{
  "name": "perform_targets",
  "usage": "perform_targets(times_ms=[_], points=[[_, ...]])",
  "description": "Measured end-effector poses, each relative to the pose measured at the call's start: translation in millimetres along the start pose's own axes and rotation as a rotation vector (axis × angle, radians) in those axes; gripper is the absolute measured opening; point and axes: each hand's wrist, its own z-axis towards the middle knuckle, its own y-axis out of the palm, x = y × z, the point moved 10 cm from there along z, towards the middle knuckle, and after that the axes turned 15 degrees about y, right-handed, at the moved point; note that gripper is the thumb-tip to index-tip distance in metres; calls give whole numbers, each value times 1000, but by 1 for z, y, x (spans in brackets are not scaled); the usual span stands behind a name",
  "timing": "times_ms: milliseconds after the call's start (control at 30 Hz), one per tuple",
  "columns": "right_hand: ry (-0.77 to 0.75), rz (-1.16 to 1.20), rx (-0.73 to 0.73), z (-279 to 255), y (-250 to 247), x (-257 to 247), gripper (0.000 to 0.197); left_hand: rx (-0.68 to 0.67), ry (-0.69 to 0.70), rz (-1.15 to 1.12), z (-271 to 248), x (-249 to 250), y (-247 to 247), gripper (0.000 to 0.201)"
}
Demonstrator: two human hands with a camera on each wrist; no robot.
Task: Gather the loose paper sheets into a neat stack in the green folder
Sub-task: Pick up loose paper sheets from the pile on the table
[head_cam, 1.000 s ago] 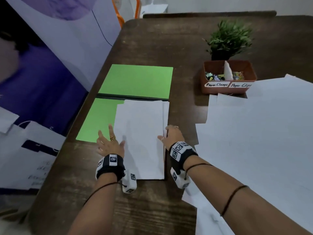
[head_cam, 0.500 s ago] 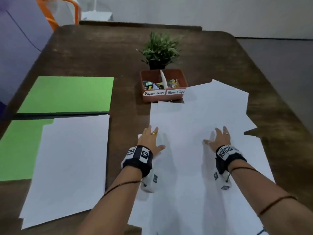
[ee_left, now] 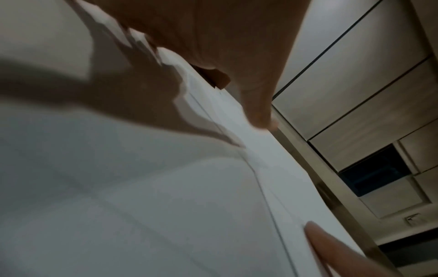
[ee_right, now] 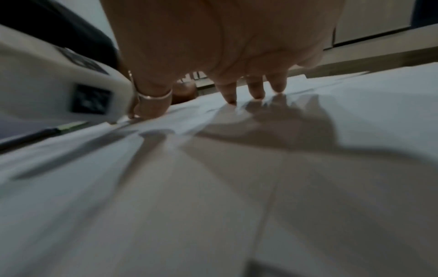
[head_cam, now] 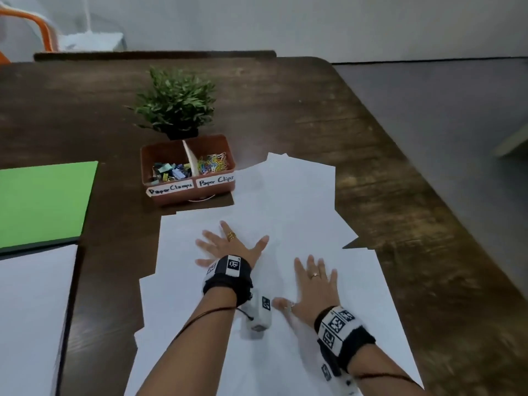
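Observation:
Several loose white paper sheets (head_cam: pixel 300 204) lie fanned and overlapping on the dark wooden table. My left hand (head_cam: pixel 228 244) presses flat on them with fingers spread. My right hand (head_cam: pixel 311 281) lies flat on the sheets nearer to me, fingers straight. The open green folder (head_cam: pixel 43 201) sits at the left edge, and a white paper stack (head_cam: pixel 31 310) lies below its spine. In the left wrist view my left hand (ee_left: pixel 213 56) hovers low over the sheets (ee_left: pixel 142 187). In the right wrist view the fingertips (ee_right: pixel 229 95) touch the paper (ee_right: pixel 213 187).
A brown box (head_cam: pixel 187 170) labelled for paper clamps and paper clips stands behind the sheets, with a small potted plant (head_cam: pixel 175 101) behind it. The table's right edge (head_cam: pixel 428 178) runs close beside the sheets. An orange chair (head_cam: pixel 34 27) stands at the far left.
Both hands left the stack on the green folder and moved right onto the loose sheets. Since half a second ago the right hand has slid in closer to the left hand.

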Motion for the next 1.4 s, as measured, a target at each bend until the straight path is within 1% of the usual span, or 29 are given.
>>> perform_targets(times_ms=[67,100,133,167,200,233,267,333,367,400,467,500,600,633,700,833,1000,1100,1167,1200,1300,1367,1400], points=[[-62,7,-14,-10,-2,-3,117,-7,-4,49,2,-2,7,136],[-73,63,-14,-8,-7,-1,112,-11,-8,58,3,-3,9,142],[-69,185,9,1,-19,4,98,-14,-11,59,3,-5,11,145],[-45,380,60,13,-38,13,79,-18,-12,59,4,-6,13,147],[9,578,134,32,-59,28,63,-26,-10,59,4,-6,14,147],[106,710,204,51,-78,47,55,-36,-7,59,5,-6,15,147],[226,759,223,70,-92,65,56,-43,-2,60,5,-6,16,146],[431,683,126,99,-103,85,69,-65,2,69,4,-5,16,146],[474,638,65,108,-107,86,72,-81,-1,77,3,-5,17,146],[482,621,13,113,-110,82,70,-97,-7,85,3,-5,17,146],[443,618,-49,119,-114,69,55,-116,-14,94,3,-4,16,147],[427,632,-57,120,-116,64,49,-119,-15,94,3,-4,16,147],[421,769,-47,125,-116,54,50,-116,-14,85,4,-4,16,147],[420,755,-33,124,-118,50,51,-115,-14,85,4,-4,16,147],[436,641,-8,124,-121,46,49,-113,-14,85,6,-4,17,148],[472,535,-10,125,-123,46,63,-108,-8,78,6,-4,17,148],[453,470,-25,130,-124,39,78,-106,-14,85,5,-5,17,147],[423,462,-20,129,-129,37,73,-102,-12,83,5,-5,16,146],[432,447,-19,127,-130,41,70,-100,-6,84,5,-3,15,146],[437,440,-40,129,-126,43,71,-100,-4,85,5,-3,16,146],[438,537,-48,134,-120,44,77,-63,5,82,2,-5,12,145],[441,584,-52,136,-119,49,80,-35,53,129,2,-2,10,141],[438,606,-70,137,-117,50,78,-37,93,158,1,3,11,138]])
